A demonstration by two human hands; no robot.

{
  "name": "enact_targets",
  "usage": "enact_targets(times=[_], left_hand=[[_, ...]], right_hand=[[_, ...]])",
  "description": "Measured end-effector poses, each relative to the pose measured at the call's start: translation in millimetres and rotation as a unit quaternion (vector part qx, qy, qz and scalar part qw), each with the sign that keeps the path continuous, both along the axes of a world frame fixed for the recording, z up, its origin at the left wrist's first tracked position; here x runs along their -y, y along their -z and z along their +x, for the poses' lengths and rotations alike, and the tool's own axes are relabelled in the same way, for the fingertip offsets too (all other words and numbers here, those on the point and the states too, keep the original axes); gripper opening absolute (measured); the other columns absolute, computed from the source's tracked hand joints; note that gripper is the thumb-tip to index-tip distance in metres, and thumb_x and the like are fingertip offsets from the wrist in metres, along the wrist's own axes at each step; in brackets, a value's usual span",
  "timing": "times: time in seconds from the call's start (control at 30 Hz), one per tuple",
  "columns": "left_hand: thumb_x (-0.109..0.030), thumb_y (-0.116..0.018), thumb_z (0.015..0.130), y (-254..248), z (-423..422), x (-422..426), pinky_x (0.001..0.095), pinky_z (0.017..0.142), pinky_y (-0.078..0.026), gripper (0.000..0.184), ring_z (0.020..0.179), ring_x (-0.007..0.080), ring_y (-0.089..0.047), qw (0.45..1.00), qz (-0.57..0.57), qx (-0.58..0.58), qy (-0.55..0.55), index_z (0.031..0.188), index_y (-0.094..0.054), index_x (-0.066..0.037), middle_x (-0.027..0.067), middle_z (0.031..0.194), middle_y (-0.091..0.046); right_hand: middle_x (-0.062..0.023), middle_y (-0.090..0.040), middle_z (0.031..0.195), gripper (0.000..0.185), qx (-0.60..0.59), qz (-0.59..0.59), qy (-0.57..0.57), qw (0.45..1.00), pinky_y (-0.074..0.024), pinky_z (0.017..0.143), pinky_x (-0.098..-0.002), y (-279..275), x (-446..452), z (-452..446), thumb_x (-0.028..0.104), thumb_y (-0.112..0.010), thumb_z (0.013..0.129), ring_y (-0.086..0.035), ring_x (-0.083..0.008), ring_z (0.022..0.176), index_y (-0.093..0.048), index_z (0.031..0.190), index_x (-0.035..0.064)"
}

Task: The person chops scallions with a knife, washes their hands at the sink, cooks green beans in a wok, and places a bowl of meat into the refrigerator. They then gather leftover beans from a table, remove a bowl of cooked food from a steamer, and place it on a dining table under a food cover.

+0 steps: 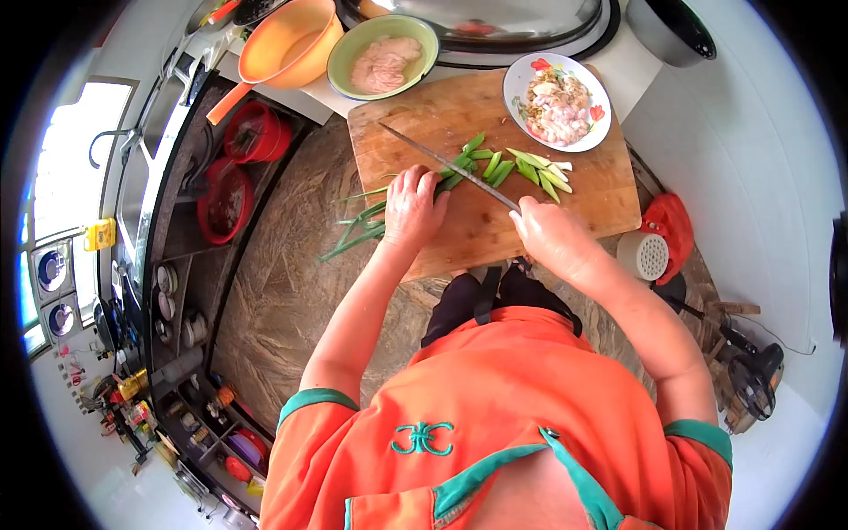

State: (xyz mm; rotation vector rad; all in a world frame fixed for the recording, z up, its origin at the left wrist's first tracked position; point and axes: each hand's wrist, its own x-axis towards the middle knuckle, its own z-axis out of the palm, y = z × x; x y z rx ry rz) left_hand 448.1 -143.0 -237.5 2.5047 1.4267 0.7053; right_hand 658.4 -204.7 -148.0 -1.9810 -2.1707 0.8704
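Note:
My right hand [549, 231] is closed round the handle of a kitchen knife [446, 162], whose blade slants up and left across the green onions. With its fingers curled, my left hand [415, 205] holds the green onions [371, 221] down beside the blade; their long leaves stick out past the board's left edge. Cut green onion pieces [539, 171] lie to the right of the knife. All this rests on a wooden cutting board [477, 238]. A white flowered plate [523, 78] of chopped, pinkish food stands on the board's far right corner.
Behind the board are a green bowl [429, 64] with pale pink meat, an orange strainer-like pan with a handle [265, 62] and a domed metal lid [503, 22]. A dark grey pot [667, 31] stands at the far right. Red buckets [225, 208] sit on the left shelf.

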Motion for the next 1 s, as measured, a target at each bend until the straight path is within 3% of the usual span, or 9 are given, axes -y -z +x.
enact_targets(times=[0.2,0.33,0.43,0.57,0.7,0.8,0.9,1.0], left_hand=[[-0.011,-0.062,0.070,24.3,-1.6,4.7,0.0358,0.073,-0.043,0.009,0.082,0.0260,-0.052,0.998,0.040,0.055,-0.007,0.076,-0.057,-0.008,0.0064,0.087,-0.055],[-0.011,-0.060,0.070,28.6,-2.4,2.9,0.0354,0.073,-0.043,0.006,0.081,0.0249,-0.052,0.998,0.044,0.055,0.001,0.075,-0.057,-0.008,0.0060,0.087,-0.056],[-0.012,-0.059,0.072,33.4,-7.1,8.8,0.0356,0.073,-0.043,0.005,0.081,0.0248,-0.052,0.998,0.025,-0.018,0.055,0.075,-0.057,-0.009,0.0062,0.088,-0.056],[-0.010,-0.062,0.071,14.6,-17.1,24.2,0.0362,0.073,-0.043,0.006,0.078,0.0267,-0.053,0.999,0.045,-0.001,0.012,0.074,-0.058,-0.008,0.0071,0.085,-0.057],[-0.011,-0.061,0.073,23.4,-5.2,5.1,0.0376,0.074,-0.042,0.007,0.080,0.0293,-0.052,0.997,0.035,0.054,-0.050,0.077,-0.057,-0.006,0.0088,0.088,-0.056],[-0.018,-0.065,0.068,22.8,15.4,-16.5,0.0385,0.075,-0.041,0.020,0.085,0.0273,-0.051,0.999,0.017,0.014,-0.048,0.080,-0.055,-0.007,0.0082,0.092,-0.054],[-0.025,-0.069,0.064,-14.6,15.6,-13.7,0.0418,0.080,-0.039,0.035,0.091,0.0293,-0.049,0.998,-0.017,0.013,-0.058,0.089,-0.053,-0.006,0.0112,0.098,-0.052],[-0.030,-0.071,0.060,-20.5,-5.4,-9.6,0.0448,0.085,-0.037,0.047,0.097,0.0305,-0.048,0.999,0.011,0.025,-0.039,0.095,-0.052,-0.005,0.0127,0.103,-0.051]], right_hand=[[-0.0235,-0.057,0.067,0.026,-0.016,-0.036,-0.013,0.999,-0.0437,0.060,-0.0484,22.2,-13.3,-12.4,0.023,-0.043,0.088,-0.056,-0.0410,0.066,-0.049,0.078,-0.0012],[-0.0243,-0.058,0.072,0.028,-0.023,-0.027,-0.035,0.999,-0.0444,0.063,-0.0475,30.4,-44.4,-33.2,0.021,-0.041,0.087,-0.057,-0.0397,0.069,-0.053,0.078,-0.0029],[-0.0229,-0.058,0.069,0.026,-0.047,0.022,-0.040,0.998,-0.0440,0.063,-0.0473,40.5,-56.4,-45.6,0.020,-0.042,0.085,-0.057,-0.0394,0.067,-0.054,0.076,-0.0024],[-0.0240,-0.056,0.067,0.027,-0.044,0.004,-0.045,0.998,-0.0429,0.061,-0.0476,36.2,-41.6,-23.5,0.021,-0.043,0.086,-0.056,-0.0407,0.065,-0.053,0.075,-0.0025],[-0.0242,-0.056,0.066,0.029,-0.036,-0.035,0.020,0.999,-0.0426,0.060,-0.0484,24.2,-13.9,5.6,0.023,-0.043,0.087,-0.055,-0.0412,0.065,-0.050,0.075,-0.0017],[-0.0235,-0.056,0.065,0.028,-0.016,-0.035,0.054,0.998,-0.0428,0.059,-0.0489,8.4,-7.6,7.2,0.024,-0.043,0.088,-0.055,-0.0413,0.064,-0.049,0.076,-0.0010],[-0.0231,-0.056,0.063,0.028,-0.007,-0.002,0.054,0.999,-0.0435,0.058,-0.0489,-6.0,-7.7,5.8,0.025,-0.044,0.087,-0.056,-0.0413,0.062,-0.048,0.077,-0.0007],[-0.0231,-0.056,0.062,0.028,-0.017,0.018,0.035,0.999,-0.0441,0.057,-0.0488,-10.6,-9.7,-4.4,0.025,-0.044,0.087,-0.056,-0.0412,0.061,-0.049,0.076,-0.0010]])
